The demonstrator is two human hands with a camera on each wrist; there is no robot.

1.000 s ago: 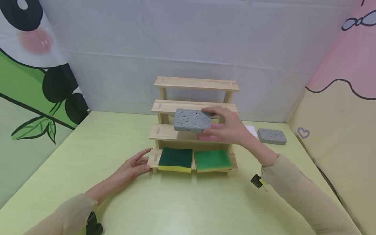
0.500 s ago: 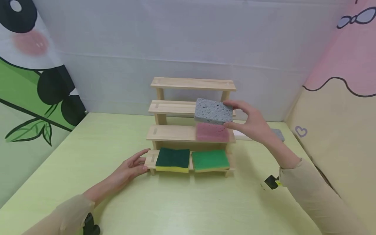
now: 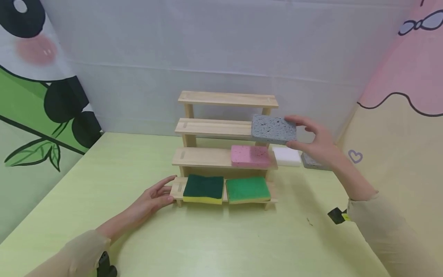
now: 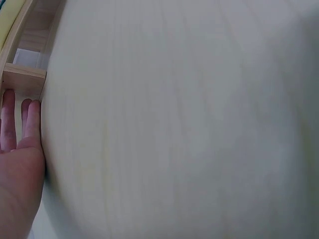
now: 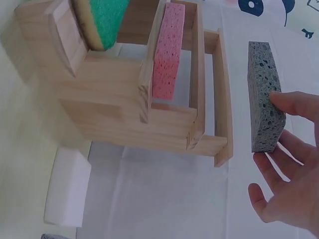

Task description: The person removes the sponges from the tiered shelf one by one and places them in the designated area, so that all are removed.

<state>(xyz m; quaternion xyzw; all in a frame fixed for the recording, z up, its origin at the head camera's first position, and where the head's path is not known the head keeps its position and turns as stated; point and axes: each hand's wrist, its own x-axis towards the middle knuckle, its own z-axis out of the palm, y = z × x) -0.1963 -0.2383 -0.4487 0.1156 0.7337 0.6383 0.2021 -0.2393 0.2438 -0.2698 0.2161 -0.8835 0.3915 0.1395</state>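
My right hand (image 3: 316, 140) pinches the right end of a grey, pitted sponge (image 3: 270, 128) between thumb and fingers, in the air at the right end of a stepped wooden rack (image 3: 200, 156). In the right wrist view, the grey sponge (image 5: 263, 94) is well apart from the rack. My left hand (image 3: 154, 196) touches the left end of the lowest step, its fingers fairly straight. A pink sponge (image 3: 250, 156) lies on the second step up. On the lowest step are a dark green and yellow scouring sponge (image 3: 203, 188) and a bright green one (image 3: 248, 189).
On the table behind the rack's right side lie a white block (image 3: 287, 156) and another grey sponge (image 3: 313, 162), partly behind my right hand. A pale cloth wall (image 3: 221, 42) stands behind the rack, with a printed panel (image 3: 398, 154) on the right.
My right hand has carried the grey sponge rightwards and slightly up, from in front of the rack's middle to its right end, uncovering the pink sponge. The left hand stays at the rack.
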